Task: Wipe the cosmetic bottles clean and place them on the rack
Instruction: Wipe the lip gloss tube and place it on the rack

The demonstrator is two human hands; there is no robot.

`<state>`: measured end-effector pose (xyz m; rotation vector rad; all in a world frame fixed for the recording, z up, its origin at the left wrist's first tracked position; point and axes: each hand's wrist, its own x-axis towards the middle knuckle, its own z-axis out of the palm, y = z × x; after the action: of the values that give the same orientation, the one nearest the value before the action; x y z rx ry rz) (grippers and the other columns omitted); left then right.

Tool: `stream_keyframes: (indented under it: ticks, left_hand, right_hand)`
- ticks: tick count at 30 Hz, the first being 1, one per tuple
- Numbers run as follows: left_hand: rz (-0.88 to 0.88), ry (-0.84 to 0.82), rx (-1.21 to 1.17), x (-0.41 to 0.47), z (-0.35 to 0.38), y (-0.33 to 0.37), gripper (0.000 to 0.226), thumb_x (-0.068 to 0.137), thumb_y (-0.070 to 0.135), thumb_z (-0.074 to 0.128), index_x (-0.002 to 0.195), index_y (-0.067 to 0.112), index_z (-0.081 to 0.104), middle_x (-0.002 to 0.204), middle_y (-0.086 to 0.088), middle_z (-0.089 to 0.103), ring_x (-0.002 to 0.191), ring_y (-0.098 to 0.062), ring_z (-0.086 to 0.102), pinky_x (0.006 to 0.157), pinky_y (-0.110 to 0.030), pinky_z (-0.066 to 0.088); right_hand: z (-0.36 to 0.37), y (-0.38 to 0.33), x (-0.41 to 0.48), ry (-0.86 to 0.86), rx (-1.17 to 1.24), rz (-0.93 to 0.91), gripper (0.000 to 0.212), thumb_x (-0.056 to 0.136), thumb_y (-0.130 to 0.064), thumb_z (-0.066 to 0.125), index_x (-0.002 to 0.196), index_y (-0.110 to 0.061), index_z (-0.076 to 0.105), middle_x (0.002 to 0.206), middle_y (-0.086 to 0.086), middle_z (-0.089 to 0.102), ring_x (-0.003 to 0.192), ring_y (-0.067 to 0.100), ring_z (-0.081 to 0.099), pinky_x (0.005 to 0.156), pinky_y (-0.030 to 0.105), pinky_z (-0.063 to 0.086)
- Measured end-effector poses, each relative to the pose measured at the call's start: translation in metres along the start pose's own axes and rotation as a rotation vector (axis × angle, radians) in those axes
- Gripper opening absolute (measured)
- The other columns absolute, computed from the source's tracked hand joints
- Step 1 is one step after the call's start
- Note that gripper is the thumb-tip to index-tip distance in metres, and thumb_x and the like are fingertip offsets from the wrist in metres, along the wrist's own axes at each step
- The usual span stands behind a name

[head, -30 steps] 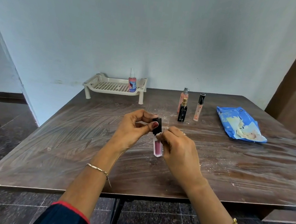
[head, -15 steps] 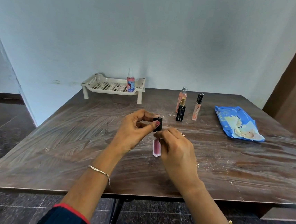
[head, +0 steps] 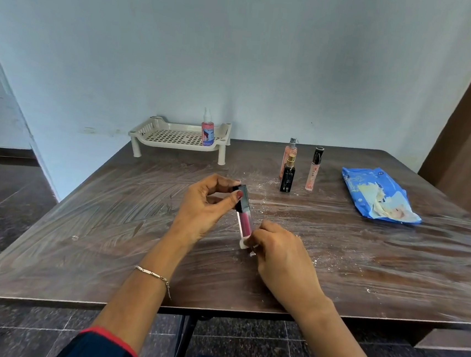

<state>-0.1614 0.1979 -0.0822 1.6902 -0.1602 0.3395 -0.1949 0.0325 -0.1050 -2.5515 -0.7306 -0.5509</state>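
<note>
Head view, centre of frame: I see both hands working on one lip gloss tube (head: pixel 244 218) held just above the worktop (head: pixel 109 223).

1. Left hand (head: pixel 206 204): thumb and forefinger pinch the tube's black cap at its upper end.
2. Right hand (head: pixel 281 254): fingers are curled round the tube's lower end. A small white scrap (head: pixel 252 254) shows at the fingertips; I cannot tell what it is.
3. Tube: tilted, cap pointing to the top of the frame, pink contents visible between the two hands.

Upper centre-left: a cream rack (head: pixel 171 140) stands on the worktop against the wall. A pink spray bottle (head: pixel 207 131) stands upright at the rack's right end.

Right of centre, three items stand upright on the worktop, close together:
- a tall peach spray bottle (head: pixel 289 154);
- a black bottle with a gold cap (head: pixel 287 179) just in front of it;
- a slim peach tube with a black cap (head: pixel 313 171) beside them.

Right side: a blue wipe pack (head: pixel 376 194) lies flat, its flap open. The worktop surface carries pale smears and white specks.
</note>
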Motion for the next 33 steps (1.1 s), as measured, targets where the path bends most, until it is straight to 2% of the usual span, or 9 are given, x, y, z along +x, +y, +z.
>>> stream_keyframes:
  ticks: [4, 7, 12, 16, 18, 22, 25, 29, 33]
  left_hand:
    - [0.009, -0.022, 0.007, -0.002, 0.001, 0.004, 0.016, 0.081, 0.018, 0.071, 0.094, 0.027, 0.066, 0.098, 0.007, 0.071, 0.084, -0.014, 0.071, 0.075, -0.025, 0.054]
    - [0.018, -0.080, 0.043, -0.008, 0.002, 0.005, 0.027, 0.080, 0.021, 0.072, 0.104, 0.029, 0.063, 0.101, 0.011, 0.068, 0.085, -0.008, 0.068, 0.070, -0.019, 0.052]
    - [0.003, -0.145, 0.091, -0.018, 0.010, 0.002, 0.054, 0.078, 0.014, 0.073, 0.114, 0.046, 0.050, 0.108, 0.005, 0.058, 0.091, -0.014, 0.065, 0.080, -0.029, 0.057]
    - [-0.002, -0.125, 0.115, -0.019, 0.015, 0.003, 0.061, 0.083, 0.004, 0.067, 0.117, 0.049, 0.048, 0.109, 0.004, 0.059, 0.096, -0.014, 0.065, 0.088, -0.034, 0.055]
    - [-0.016, -0.120, -0.013, -0.020, 0.015, 0.003, 0.060, 0.083, -0.001, 0.064, 0.122, 0.043, 0.053, 0.111, 0.000, 0.063, 0.098, -0.015, 0.065, 0.088, -0.031, 0.054]
    - [-0.186, -0.111, -0.625, -0.018, 0.010, 0.003, 0.057, 0.082, -0.009, 0.055, 0.129, 0.023, 0.057, 0.105, -0.007, 0.068, 0.091, -0.015, 0.065, 0.077, -0.029, 0.057]
    - [-0.259, -0.158, -0.828, -0.014, 0.008, 0.002, 0.052, 0.080, -0.007, 0.053, 0.128, 0.012, 0.057, 0.112, -0.011, 0.067, 0.093, -0.018, 0.066, 0.078, -0.032, 0.058]
    - [-0.317, -0.199, -1.018, -0.009, 0.013, 0.004, 0.042, 0.077, -0.003, 0.062, 0.119, 0.002, 0.063, 0.117, -0.014, 0.066, 0.092, -0.019, 0.068, 0.089, -0.034, 0.052]
    - [-0.346, -0.222, -1.116, -0.003, 0.021, 0.008, 0.033, 0.080, -0.004, 0.058, 0.110, 0.002, 0.068, 0.112, -0.016, 0.068, 0.090, -0.021, 0.069, 0.084, -0.032, 0.057]
  right_hand:
    - [-0.003, -0.002, -0.001, -0.039, 0.002, 0.013, 0.024, 0.081, -0.001, 0.063, 0.098, -0.016, 0.071, 0.092, -0.003, 0.060, 0.079, 0.023, 0.062, 0.067, 0.034, 0.051]
    - [-0.003, -0.003, -0.003, -0.045, -0.015, 0.010, 0.022, 0.083, -0.003, 0.061, 0.099, -0.016, 0.070, 0.092, -0.003, 0.059, 0.080, 0.023, 0.062, 0.068, 0.035, 0.052]
    - [-0.001, -0.005, -0.005, -0.032, 0.018, 0.019, 0.017, 0.084, -0.007, 0.060, 0.096, -0.017, 0.069, 0.090, -0.004, 0.059, 0.080, 0.020, 0.060, 0.065, 0.031, 0.048]
    - [0.000, 0.001, -0.006, 0.045, 0.151, 0.070, 0.018, 0.079, -0.002, 0.066, 0.079, -0.020, 0.066, 0.076, -0.015, 0.051, 0.067, 0.001, 0.050, 0.060, 0.011, 0.037]
    - [-0.003, 0.003, -0.005, 0.128, 0.234, 0.117, 0.024, 0.077, 0.001, 0.068, 0.075, -0.023, 0.063, 0.073, -0.018, 0.051, 0.066, -0.003, 0.049, 0.060, 0.009, 0.038]
    - [-0.016, 0.005, 0.001, 0.304, 0.583, 0.302, 0.028, 0.080, 0.002, 0.068, 0.085, -0.025, 0.066, 0.089, -0.012, 0.066, 0.082, 0.000, 0.062, 0.074, 0.015, 0.052]
    - [-0.029, 0.011, 0.014, 0.413, 0.717, 0.378, 0.021, 0.082, -0.002, 0.068, 0.095, -0.019, 0.069, 0.094, -0.008, 0.069, 0.087, 0.005, 0.065, 0.079, 0.021, 0.054]
    - [-0.048, 0.008, 0.036, 0.512, 0.740, 0.285, 0.023, 0.083, -0.003, 0.068, 0.098, -0.020, 0.068, 0.095, -0.010, 0.069, 0.087, 0.003, 0.065, 0.074, 0.016, 0.051]
    - [-0.060, 0.000, 0.055, 0.522, 0.507, 0.086, 0.023, 0.085, -0.001, 0.065, 0.099, -0.018, 0.071, 0.096, -0.008, 0.063, 0.090, 0.003, 0.061, 0.073, 0.013, 0.049]
